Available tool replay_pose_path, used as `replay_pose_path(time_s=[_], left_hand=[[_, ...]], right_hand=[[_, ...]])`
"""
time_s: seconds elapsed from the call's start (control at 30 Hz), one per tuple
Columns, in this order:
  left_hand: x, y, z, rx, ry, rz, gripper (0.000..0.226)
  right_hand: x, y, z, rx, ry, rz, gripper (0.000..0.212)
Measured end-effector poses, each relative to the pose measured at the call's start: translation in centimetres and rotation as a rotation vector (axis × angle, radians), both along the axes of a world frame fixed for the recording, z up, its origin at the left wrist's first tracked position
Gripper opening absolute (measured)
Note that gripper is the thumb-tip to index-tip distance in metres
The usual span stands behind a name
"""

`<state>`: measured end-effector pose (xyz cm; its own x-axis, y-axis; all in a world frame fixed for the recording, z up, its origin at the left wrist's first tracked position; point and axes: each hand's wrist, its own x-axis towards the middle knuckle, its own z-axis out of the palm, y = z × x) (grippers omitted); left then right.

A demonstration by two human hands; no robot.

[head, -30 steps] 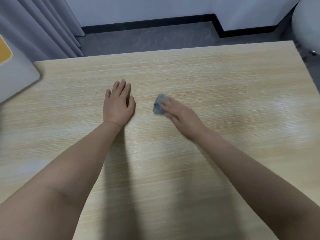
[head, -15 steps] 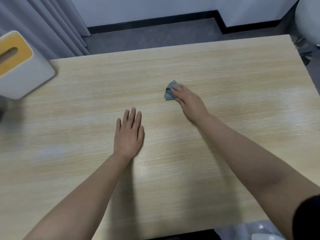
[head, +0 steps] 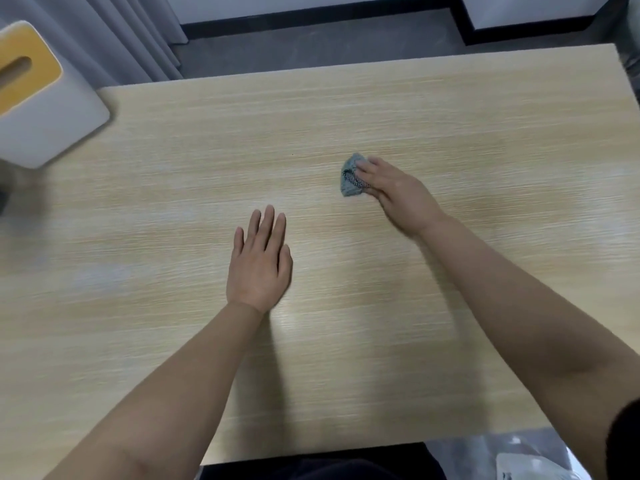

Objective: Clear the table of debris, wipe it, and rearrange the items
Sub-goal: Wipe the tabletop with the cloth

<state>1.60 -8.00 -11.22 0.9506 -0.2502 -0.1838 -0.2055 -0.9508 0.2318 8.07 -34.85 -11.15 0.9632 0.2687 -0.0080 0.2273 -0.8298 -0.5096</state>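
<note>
Grey tissue box sits far left; your left hand lies flat, right hand presses bunched cloth onto table.

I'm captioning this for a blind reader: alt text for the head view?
The right hand presses a small grey cloth onto a light wooden table, while the left hand lies flat beside it. A tissue box sits far left.

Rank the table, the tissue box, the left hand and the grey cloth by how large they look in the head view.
1. Wooden table, by far the largest.
2. Tissue box, partly cut off by the frame edge.
3. Left hand, lying flat on the table.
4. Grey cloth, bunched and partly covered by the right hand.
</note>
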Motion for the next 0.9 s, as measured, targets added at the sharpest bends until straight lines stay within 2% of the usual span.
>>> replay_pose_path(time_s=[0.07, 0.13, 0.27, 0.33, 0.37, 0.47, 0.57, 0.67, 0.8, 0.9], left_hand=[[0.0, 0.0, 0.0, -0.006, -0.016, 0.003, 0.059], [0.0, 0.0, -0.1, 0.000, -0.019, 0.002, 0.058], [0.0, 0.0, -0.2, -0.001, -0.023, 0.006, 0.058], [0.0, -0.1, -0.1, -0.009, -0.026, 0.008, 0.058], [0.0, -0.1, 0.0, -0.015, -0.027, 0.009, 0.058], [0.0, -0.1, 0.1, -0.024, -0.022, 0.013, 0.058], [-0.1, -0.1, 0.1, -0.031, -0.024, 0.016, 0.058], [0.0, 0.0, 0.1, -0.035, -0.024, 0.015, 0.058], [0.0, 0.0, 0.0, -0.041, -0.029, 0.011, 0.057], [0.0, 0.0, 0.1, -0.037, -0.029, 0.012, 0.057]], right_hand=[[-0.7, 1.1, -0.1, 0.037, -0.007, -0.096, 0.038], [-3.2, 2.5, -0.4, 0.034, -0.040, -0.075, 0.040], [-9.9, 4.1, -1.0, 0.067, -0.078, 0.239, 0.042], [-10.6, 3.3, -0.6, 0.058, -0.055, 0.463, 0.047], [-9.8, 2.7, -0.2, 0.035, -0.017, 0.509, 0.051], [-5.5, 0.2, 0.0, -0.047, 0.071, 0.328, 0.052], [-3.3, -0.4, -0.2, -0.022, -0.015, -0.001, 0.041], [-5.9, 2.2, -0.7, 0.034, -0.040, -0.069, 0.039], [-11.9, 4.0, -1.1, 0.047, -0.132, 0.267, 0.042], [-11.0, 2.5, -0.7, 0.012, -0.072, 0.541, 0.052]])
